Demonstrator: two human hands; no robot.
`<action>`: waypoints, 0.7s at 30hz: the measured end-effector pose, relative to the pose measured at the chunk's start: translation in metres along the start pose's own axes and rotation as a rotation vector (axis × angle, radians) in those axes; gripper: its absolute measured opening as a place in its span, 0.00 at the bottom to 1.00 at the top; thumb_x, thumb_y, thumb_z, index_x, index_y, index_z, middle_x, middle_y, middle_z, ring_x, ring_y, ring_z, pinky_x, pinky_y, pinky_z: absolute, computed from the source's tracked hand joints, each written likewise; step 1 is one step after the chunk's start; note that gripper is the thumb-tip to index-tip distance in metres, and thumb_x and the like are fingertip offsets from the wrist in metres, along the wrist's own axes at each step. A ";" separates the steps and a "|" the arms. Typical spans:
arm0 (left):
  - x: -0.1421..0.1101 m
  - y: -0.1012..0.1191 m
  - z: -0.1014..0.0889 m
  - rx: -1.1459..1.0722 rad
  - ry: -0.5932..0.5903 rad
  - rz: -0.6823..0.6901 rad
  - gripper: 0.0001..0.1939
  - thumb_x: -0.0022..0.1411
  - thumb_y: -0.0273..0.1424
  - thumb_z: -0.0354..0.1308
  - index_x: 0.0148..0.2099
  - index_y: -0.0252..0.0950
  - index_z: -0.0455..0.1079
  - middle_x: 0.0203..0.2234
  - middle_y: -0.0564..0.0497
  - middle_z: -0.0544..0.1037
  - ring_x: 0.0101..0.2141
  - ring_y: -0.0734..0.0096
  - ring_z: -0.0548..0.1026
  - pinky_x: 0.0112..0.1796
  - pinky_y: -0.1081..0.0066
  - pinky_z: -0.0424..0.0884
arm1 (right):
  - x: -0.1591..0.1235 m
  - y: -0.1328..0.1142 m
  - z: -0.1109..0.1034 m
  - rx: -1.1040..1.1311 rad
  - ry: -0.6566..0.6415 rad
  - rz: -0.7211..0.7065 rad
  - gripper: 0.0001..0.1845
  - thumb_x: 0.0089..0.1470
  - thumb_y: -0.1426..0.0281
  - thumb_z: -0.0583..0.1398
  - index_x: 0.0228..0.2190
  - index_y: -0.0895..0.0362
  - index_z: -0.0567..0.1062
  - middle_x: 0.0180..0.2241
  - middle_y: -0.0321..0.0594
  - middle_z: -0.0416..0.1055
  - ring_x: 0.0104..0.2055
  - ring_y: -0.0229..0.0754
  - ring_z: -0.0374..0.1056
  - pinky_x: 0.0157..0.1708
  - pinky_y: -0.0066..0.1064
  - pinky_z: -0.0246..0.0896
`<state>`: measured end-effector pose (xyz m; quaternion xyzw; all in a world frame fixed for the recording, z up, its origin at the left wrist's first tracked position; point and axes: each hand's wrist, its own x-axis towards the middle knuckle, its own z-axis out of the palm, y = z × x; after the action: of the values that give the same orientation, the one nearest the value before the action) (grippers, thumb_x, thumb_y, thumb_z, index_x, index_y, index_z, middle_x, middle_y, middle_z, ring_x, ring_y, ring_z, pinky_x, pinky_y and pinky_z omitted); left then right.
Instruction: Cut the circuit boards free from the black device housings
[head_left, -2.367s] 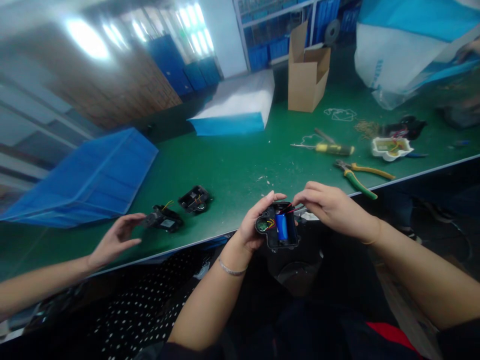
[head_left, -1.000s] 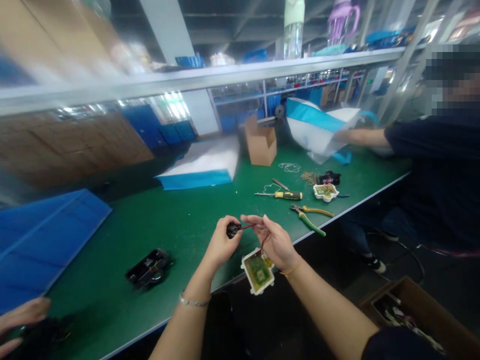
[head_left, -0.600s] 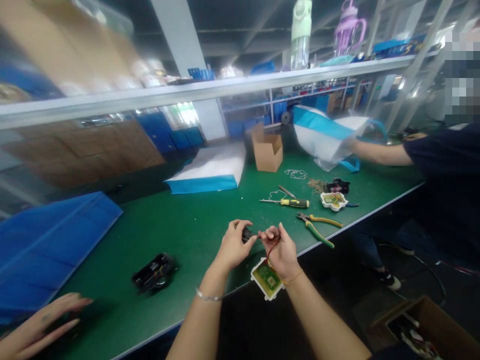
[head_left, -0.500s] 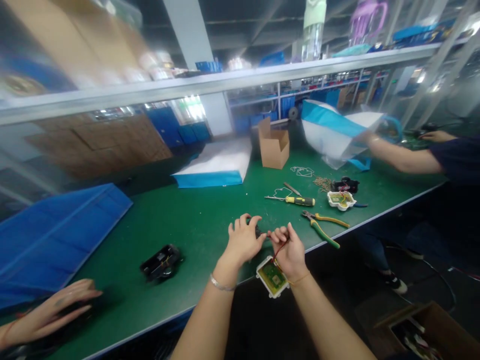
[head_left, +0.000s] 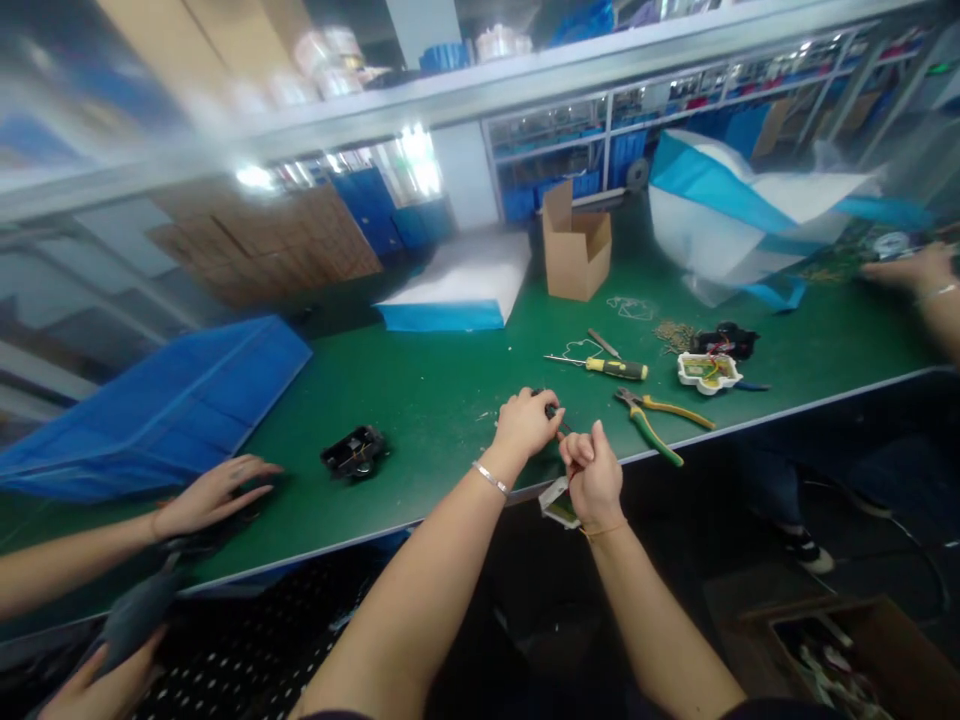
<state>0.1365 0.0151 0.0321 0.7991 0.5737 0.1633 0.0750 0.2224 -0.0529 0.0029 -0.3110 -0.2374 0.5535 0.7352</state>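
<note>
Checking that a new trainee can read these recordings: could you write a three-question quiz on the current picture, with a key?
1. True or false: the left hand is gripping the screwdriver.
2. Which describes the handles of the pliers?
a) both red
b) one mainly green, one mainly yellow
c) both blue
3. Where is the white-rimmed housing?

Key:
1. False: the screwdriver lies on the green table; the left hand has its fingers on a small dark part.
2. b
3. Beside the right hand, by the table's near edge.
</note>
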 end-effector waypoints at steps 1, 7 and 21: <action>-0.001 0.002 0.000 -0.004 -0.002 -0.009 0.11 0.60 0.40 0.56 0.42 0.44 0.74 0.39 0.45 0.73 0.40 0.59 0.72 0.42 0.63 0.65 | -0.005 0.002 -0.002 -0.023 -0.012 -0.012 0.32 0.59 0.48 0.50 0.14 0.53 0.50 0.15 0.29 0.44 0.22 0.36 0.51 0.41 0.37 0.58; 0.010 -0.012 -0.015 -0.063 0.028 -0.152 0.12 0.62 0.37 0.51 0.41 0.41 0.74 0.36 0.44 0.74 0.38 0.60 0.72 0.41 0.63 0.65 | -0.075 0.000 -0.040 -0.153 -0.028 -0.056 0.31 0.62 0.52 0.48 0.12 0.52 0.51 0.14 0.31 0.46 0.20 0.37 0.47 0.35 0.37 0.56; 0.017 -0.043 -0.021 -0.508 -0.007 -0.008 0.19 0.56 0.49 0.56 0.34 0.38 0.73 0.28 0.52 0.75 0.31 0.69 0.70 0.36 0.70 0.65 | -0.066 -0.082 -0.072 -0.234 -0.037 0.062 0.25 0.61 0.55 0.53 0.17 0.55 0.64 0.18 0.31 0.48 0.21 0.35 0.46 0.23 0.31 0.49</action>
<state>0.0961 0.0437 0.0418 0.7529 0.5170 0.2994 0.2761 0.3086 -0.1460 0.0117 -0.3914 -0.3041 0.5502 0.6721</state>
